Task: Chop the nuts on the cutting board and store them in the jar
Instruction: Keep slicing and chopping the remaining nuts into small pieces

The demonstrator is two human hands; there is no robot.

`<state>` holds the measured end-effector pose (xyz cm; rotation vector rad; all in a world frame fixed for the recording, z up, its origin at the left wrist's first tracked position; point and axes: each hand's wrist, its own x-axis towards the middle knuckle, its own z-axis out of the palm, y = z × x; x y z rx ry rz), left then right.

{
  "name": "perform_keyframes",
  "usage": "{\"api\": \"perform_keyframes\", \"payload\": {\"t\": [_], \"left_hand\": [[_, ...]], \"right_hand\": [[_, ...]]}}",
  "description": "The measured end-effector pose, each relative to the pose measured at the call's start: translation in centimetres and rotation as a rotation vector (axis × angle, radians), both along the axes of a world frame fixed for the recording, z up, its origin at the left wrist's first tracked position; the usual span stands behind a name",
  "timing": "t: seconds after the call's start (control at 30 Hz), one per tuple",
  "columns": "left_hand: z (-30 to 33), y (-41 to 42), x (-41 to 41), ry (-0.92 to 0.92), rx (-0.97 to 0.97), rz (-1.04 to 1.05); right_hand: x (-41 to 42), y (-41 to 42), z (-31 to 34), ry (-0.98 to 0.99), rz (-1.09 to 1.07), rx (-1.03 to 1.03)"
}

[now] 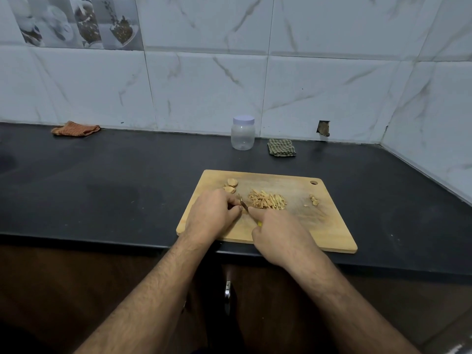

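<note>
Head: nuts (pixel 267 202) beside knife (pixel 244 206) grip

two bare forearms entered from the bottom of the view, both unsleeved up to the frame edge and covered in dark hair. the left hand (pixel 212 215) and right hand (pixel 278 236) wore no gloves, rings, watch or bands. knuckles and short fingers showed plainly; nails were too small to make out.
</note>
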<state>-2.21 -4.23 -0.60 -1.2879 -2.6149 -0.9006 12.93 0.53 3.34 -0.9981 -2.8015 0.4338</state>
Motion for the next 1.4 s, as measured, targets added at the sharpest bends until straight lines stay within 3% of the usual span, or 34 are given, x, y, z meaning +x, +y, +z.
{"api": "perform_keyframes", "payload": {"t": [0.3,0.63,1.07,1.4], "left_hand": [[0.0,0.0,0.0,-0.012,-0.017,-0.009],[0.3,-0.1,0.3,-0.015,-0.021,0.011],[0.3,-0.1,-0.4,-0.145,0.020,-0.008],[0.4,0.0,-0.2,-0.147,0.028,0.019]], "right_hand": [[0.1,0.1,-0.1,0.008,0.001,-0.004],[0.5,-0.4,0.1,-0.109,0.009,0.046],[0.4,-0.3,0.2,-0.012,-0.011,0.003],[-0.3,-0.3,0.2,-0.086,0.020,0.055]]}}
